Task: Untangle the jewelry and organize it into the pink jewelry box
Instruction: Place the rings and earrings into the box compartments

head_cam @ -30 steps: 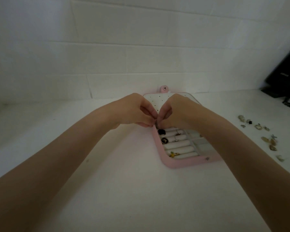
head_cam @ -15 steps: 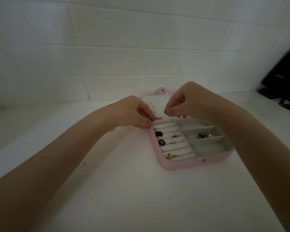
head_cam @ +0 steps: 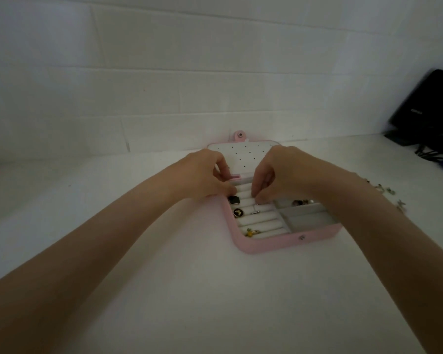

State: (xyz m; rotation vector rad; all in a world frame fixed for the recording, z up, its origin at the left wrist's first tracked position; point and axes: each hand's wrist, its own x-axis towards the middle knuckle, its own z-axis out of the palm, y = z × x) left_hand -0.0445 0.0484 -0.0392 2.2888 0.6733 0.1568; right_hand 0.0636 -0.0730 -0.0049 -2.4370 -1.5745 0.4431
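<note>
The pink jewelry box (head_cam: pixel 287 245) lies open against the wall, its white hole-dotted lid panel (head_cam: pixel 243 155) upright. Its ring rolls hold a black ring (head_cam: pixel 233 199), a black-and-gold heart piece (head_cam: pixel 238 212), a thin silver piece (head_cam: pixel 255 210) and a yellow piece (head_cam: pixel 250 232). My left hand (head_cam: pixel 205 175) curls over the box's back-left corner, thumb on the rim. My right hand (head_cam: pixel 279 172) has its fingertips pinched together and pressed down on the upper ring rolls, just above the silver piece. What they pinch is hidden.
Small jewelry (head_cam: pixel 301 202) sits in a right-hand compartment of the box. Loose jewelry (head_cam: pixel 385 189) is scattered on the white table to the right, partly behind my right arm. A black device with cables (head_cam: pixel 427 108) stands at the far right by the wall.
My hands separated from a shared pinch. The right hand lifted over the lid, then came down onto the ring rolls. The left hand stayed at the box's back-left corner.
</note>
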